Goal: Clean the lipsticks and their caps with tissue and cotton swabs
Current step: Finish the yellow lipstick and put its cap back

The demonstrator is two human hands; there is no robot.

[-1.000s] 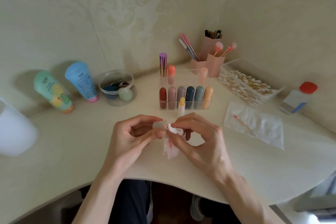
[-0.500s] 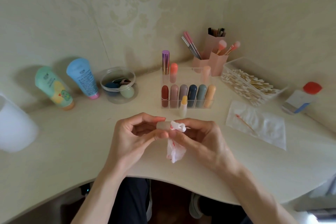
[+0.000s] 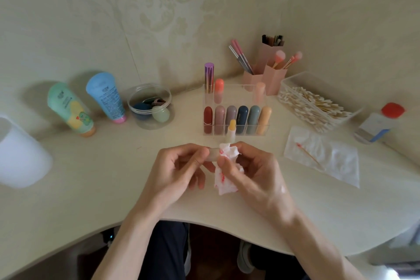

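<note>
My left hand holds a pale lipstick cap sideways between thumb and fingers, above the desk's front middle. My right hand pinches a crumpled white tissue smeared with red, its bunched end pushed against the cap's open end. An uncapped lipstick with a yellow-orange tip stands upright just behind my hands. Behind it, a clear organizer holds several capped lipsticks in a row. A flat tissue to the right carries a used cotton swab with a red tip.
A clear box of cotton swabs and a red-capped bottle sit at the right. Pink brush holders stand at the back. Two tubes, a round clear tub and a white container are on the left.
The tissue's bunched end has shifted slightly up and right at the cap's mouth as my right fingers work it. My left hand keeps its hold on the cap.
</note>
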